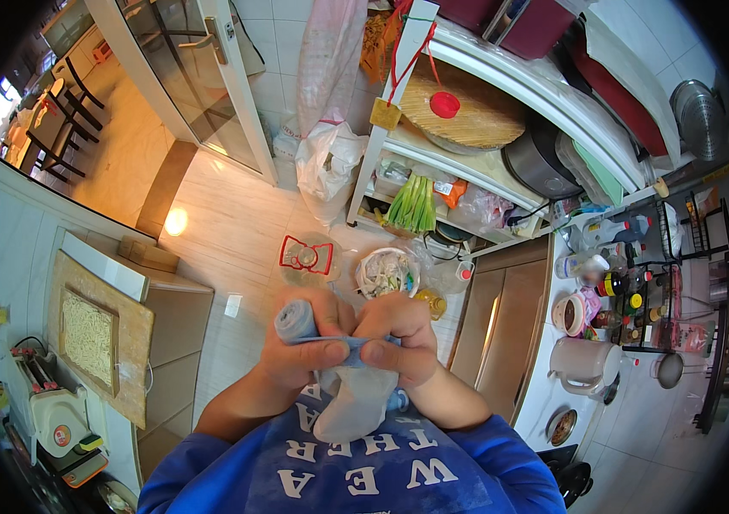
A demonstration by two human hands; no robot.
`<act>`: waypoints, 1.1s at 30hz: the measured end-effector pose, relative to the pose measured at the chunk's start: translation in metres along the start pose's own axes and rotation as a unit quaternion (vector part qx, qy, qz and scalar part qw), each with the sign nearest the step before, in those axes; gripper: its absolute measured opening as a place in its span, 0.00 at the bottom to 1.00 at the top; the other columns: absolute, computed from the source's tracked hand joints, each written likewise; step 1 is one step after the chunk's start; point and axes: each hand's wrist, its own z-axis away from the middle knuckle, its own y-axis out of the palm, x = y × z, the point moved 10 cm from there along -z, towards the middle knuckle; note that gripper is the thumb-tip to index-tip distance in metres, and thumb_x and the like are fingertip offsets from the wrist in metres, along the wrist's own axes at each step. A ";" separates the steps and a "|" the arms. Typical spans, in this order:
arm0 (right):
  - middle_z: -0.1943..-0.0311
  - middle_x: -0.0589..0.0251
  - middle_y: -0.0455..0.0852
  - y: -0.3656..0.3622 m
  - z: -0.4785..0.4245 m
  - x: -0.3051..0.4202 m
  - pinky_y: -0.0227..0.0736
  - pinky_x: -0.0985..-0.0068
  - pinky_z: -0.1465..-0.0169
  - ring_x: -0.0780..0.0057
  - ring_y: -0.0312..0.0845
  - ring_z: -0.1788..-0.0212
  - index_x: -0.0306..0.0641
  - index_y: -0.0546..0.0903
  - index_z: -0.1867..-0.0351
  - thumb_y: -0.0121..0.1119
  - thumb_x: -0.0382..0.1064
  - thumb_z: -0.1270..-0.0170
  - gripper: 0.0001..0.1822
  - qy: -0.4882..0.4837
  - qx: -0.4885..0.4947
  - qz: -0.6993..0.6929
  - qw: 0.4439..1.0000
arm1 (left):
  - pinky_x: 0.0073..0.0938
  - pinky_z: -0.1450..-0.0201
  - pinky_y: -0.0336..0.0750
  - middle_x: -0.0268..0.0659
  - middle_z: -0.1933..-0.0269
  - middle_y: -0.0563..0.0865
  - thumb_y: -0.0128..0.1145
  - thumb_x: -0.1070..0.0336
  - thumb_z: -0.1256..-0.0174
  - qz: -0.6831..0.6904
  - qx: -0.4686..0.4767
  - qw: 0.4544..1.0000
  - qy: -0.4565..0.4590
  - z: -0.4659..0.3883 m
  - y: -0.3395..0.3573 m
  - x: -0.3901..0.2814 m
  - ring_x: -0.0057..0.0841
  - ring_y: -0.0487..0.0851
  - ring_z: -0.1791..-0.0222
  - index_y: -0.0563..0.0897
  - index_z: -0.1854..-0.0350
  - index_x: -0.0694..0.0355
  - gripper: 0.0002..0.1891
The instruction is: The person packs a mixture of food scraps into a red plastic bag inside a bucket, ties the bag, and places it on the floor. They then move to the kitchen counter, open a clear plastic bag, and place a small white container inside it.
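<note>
Close before my chest, a rolled-up bluish plastic film (295,319), which looks like a roll of thin bags, rests in my left hand (306,337). My left thumb pinches a blue strip stretched from it. On the strip's other end, the thumb and fingers of my right hand (401,334) are closed. Below the thumbs hangs a whitish translucent plastic piece (354,408), puffed out over the blue apron front. A small bluish crumpled bit (397,401) shows beside it, under my right wrist. The fingers hide part of the film.
Beyond my hands, a lidded container with a red handle (306,256) and a bin of scraps (389,273) stand on the floor. Cut noodles fill a wooden tray (89,337) at left. A shelf rack (454,164) rises ahead; a counter (544,360) with bottles runs along the right.
</note>
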 end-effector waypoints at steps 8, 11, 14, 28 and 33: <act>0.83 0.60 0.76 0.012 -0.013 0.019 0.60 0.76 0.76 0.71 0.73 0.80 0.35 0.78 0.77 0.60 0.35 0.41 0.09 0.064 0.173 0.187 0.965 | 0.18 0.69 0.69 0.38 0.72 0.84 0.67 0.74 0.50 -0.114 0.004 0.992 -0.050 0.004 -0.003 -0.006 0.20 0.79 0.72 0.82 0.74 0.66 0.06; 0.83 0.56 0.75 0.020 -0.012 0.029 0.62 0.72 0.76 0.61 0.72 0.80 0.35 0.77 0.78 0.60 0.34 0.42 0.09 0.034 0.213 0.293 0.931 | 0.17 0.67 0.71 0.40 0.69 0.86 0.66 0.73 0.48 -0.206 0.032 0.977 -0.051 0.007 0.006 -0.012 0.20 0.81 0.70 0.84 0.71 0.69 0.06; 0.83 0.54 0.75 0.023 -0.008 0.031 0.63 0.70 0.76 0.56 0.72 0.79 0.35 0.76 0.77 0.61 0.34 0.43 0.08 0.066 0.228 0.321 0.917 | 0.17 0.68 0.71 0.39 0.70 0.86 0.66 0.71 0.46 -0.261 0.040 0.962 -0.071 0.008 0.010 -0.011 0.19 0.81 0.71 0.83 0.71 0.69 0.06; 0.81 0.62 0.74 0.016 -0.010 0.036 0.60 0.75 0.76 0.67 0.68 0.81 0.34 0.76 0.76 0.61 0.32 0.39 0.09 -0.052 0.038 0.177 0.982 | 0.21 0.73 0.67 0.37 0.77 0.80 0.64 0.71 0.42 -0.142 -0.058 0.986 0.072 0.007 0.009 -0.022 0.20 0.75 0.77 0.75 0.79 0.64 0.11; 0.82 0.65 0.74 0.002 -0.013 0.034 0.57 0.78 0.75 0.76 0.66 0.80 0.33 0.75 0.77 0.58 0.33 0.36 0.11 -0.082 -0.055 0.165 0.981 | 0.22 0.75 0.65 0.37 0.78 0.78 0.62 0.70 0.42 -0.134 -0.081 0.980 0.126 0.000 0.000 -0.021 0.20 0.72 0.79 0.73 0.78 0.63 0.11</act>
